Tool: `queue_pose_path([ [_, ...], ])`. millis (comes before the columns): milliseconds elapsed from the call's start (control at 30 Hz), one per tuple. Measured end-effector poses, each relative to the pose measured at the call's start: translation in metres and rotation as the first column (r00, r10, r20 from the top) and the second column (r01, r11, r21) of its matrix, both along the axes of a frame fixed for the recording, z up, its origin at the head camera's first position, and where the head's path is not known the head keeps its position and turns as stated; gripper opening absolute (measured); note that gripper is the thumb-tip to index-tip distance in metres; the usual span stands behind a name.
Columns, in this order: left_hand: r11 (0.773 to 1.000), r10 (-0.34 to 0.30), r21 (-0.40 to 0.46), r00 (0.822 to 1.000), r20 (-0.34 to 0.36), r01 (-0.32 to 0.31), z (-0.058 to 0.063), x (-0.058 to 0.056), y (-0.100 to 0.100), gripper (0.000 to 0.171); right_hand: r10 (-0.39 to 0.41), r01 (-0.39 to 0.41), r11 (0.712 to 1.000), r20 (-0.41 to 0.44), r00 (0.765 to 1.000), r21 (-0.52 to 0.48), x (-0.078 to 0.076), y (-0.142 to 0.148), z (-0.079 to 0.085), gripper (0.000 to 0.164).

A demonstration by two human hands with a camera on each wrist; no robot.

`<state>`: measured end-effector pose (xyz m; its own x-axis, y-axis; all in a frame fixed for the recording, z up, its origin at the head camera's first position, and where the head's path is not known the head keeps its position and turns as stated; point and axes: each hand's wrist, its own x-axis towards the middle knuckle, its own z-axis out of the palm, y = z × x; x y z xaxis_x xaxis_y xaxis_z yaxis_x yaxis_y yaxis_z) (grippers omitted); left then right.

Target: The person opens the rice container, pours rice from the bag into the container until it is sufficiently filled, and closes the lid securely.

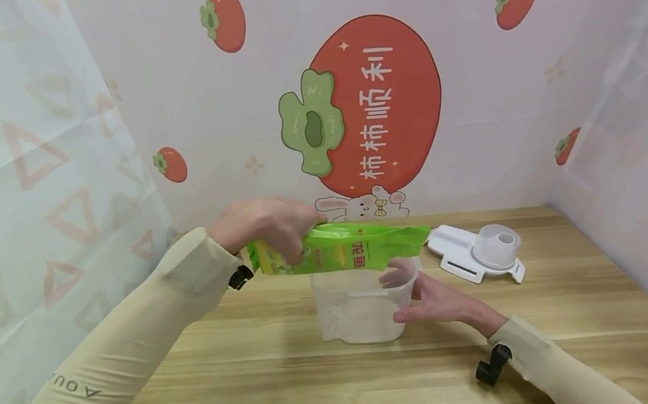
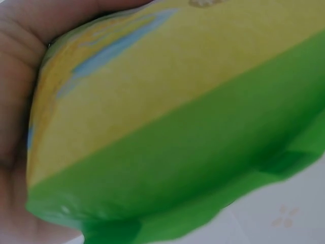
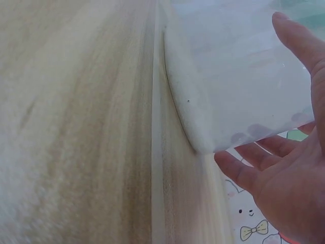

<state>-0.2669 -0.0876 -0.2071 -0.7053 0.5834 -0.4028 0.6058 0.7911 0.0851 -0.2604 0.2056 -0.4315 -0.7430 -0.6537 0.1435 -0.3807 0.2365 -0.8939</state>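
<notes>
My left hand grips a green-and-yellow plastic bag with red characters and holds it lying sideways above a clear plastic container. The bag's right end is over the container's top; whether anything comes out is hidden. The left wrist view is filled by the bag, with the palm and fingers around its side. My right hand holds the container's right side, thumb in front and fingers behind. In the right wrist view, a pale layer lies at the bottom of the container.
A white plastic lid with a clear cup on it lies right of the container, behind my right hand. The wooden table meets printed cloth walls at the back and both sides.
</notes>
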Motion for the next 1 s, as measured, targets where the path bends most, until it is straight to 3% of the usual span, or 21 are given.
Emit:
queue_pose_path([
  [1000, 0.996, 0.016, -0.088, 0.999, -0.04, -0.019, 0.0019, 0.0019, 0.0048, 0.051, -0.039, 0.038, 0.998, 0.005, 0.999, 0.057, 0.0015, -0.0006, 0.0016, 0.087],
])
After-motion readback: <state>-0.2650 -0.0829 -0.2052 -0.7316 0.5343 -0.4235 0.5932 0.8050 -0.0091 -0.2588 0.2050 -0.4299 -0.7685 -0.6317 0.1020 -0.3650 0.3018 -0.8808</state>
